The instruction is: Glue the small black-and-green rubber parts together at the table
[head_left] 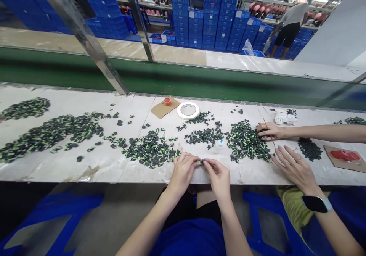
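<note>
My left hand (183, 172) and my right hand (219, 176) meet at the table's near edge. Both pinch one small black-and-green piece (201, 161) between their fingertips; its exact kind is too small to make out. Just left of my left hand spreads a pile of similar black-and-green pieces (151, 149). Beyond my hands lie loose small dark parts (203, 136). A small white bottle with a blue tip (219, 144) stands close behind my right hand. Another heap of black-and-green pieces (247, 141) lies to the right.
At the right, a co-worker's hands (296, 168) work by that heap, one with a thin stick. A white tape roll (188, 111) and a red cap on cardboard (167, 102) lie farther back. Behind the table (108, 168) runs a green belt (183, 78); blue crates (196, 29) stand beyond.
</note>
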The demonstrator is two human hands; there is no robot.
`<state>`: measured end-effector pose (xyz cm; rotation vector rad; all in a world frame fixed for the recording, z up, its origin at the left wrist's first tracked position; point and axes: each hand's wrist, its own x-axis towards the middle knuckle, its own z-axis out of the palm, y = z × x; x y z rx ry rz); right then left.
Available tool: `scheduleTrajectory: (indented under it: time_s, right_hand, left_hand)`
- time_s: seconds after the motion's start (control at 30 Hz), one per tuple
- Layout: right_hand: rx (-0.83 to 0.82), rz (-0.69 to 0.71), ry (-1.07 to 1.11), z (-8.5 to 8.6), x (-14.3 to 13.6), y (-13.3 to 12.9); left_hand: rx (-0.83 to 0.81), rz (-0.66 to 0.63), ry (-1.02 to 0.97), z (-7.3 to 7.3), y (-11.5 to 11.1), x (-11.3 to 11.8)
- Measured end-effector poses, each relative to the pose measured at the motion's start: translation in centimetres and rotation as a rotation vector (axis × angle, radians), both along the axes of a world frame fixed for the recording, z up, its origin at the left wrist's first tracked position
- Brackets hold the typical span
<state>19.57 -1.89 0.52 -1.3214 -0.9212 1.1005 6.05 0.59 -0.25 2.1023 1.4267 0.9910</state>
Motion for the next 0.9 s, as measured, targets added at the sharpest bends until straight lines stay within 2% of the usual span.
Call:
scheduleTrajectory:
  time_s: [0.23, 0.4, 0.5, 0.63, 0.77, 0.9]
  right_hand:
    - [-0.032, 0.005, -0.009, 0.0, 0.2, -0.1]
    - [0.130, -0.029, -0.096, 0.0, 0.4, -0.3]
    - [0.226, 0.005, -0.207, 0.2, 0.9, -0.4]
    - [0.246, 0.093, -0.250, 1.1, 1.9, -0.5]
    - [0.265, 0.204, -0.259, 2.0, 2.9, -0.4]
    - [0.281, 0.276, -0.277, 2.3, 3.2, -0.1]
  left_hand:
    - [-0.105, -0.016, -0.204, 0.3, 0.0, 0.1]
    - [-0.243, -0.023, -0.445, 1.1, -0.2, 0.3]
    - [-0.345, -0.029, -0.532, 1.8, -0.2, 0.4]
    - [-0.372, -0.066, -0.522, 3.0, -0.3, 0.2]
    - [-0.364, -0.163, -0.459, 4.2, -0.1, -0.3]
    - [-0.383, -0.203, -0.403, 5.0, 0.0, -0.4]
